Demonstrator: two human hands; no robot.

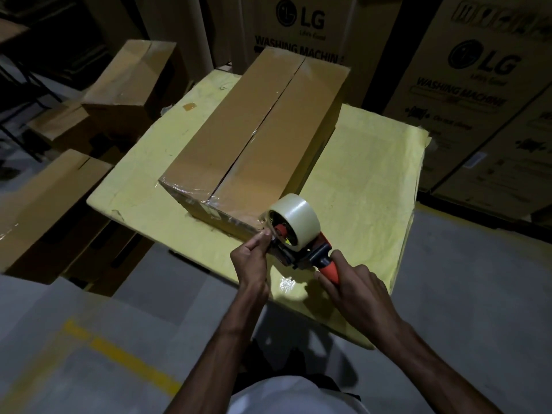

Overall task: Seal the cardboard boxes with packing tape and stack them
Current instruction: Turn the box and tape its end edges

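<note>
Cardboard box (254,138) sits on the yellow surface (367,186), flaps closed. Right hand (355,289) grips the tape dispenser (295,234) by its orange handle at the box's near corner. Left hand (254,258) pinches the tape end at that corner.

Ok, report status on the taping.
Right hand grips orange-handled tape dispenser. Left hand pinches clear tape at near corner of long brown cardboard box. No obstruction seen.

Yellow-covered table (373,180), tall printed washing-machine cartons (466,94) behind, grey floor (448,294) with a yellow line (119,355)
</note>
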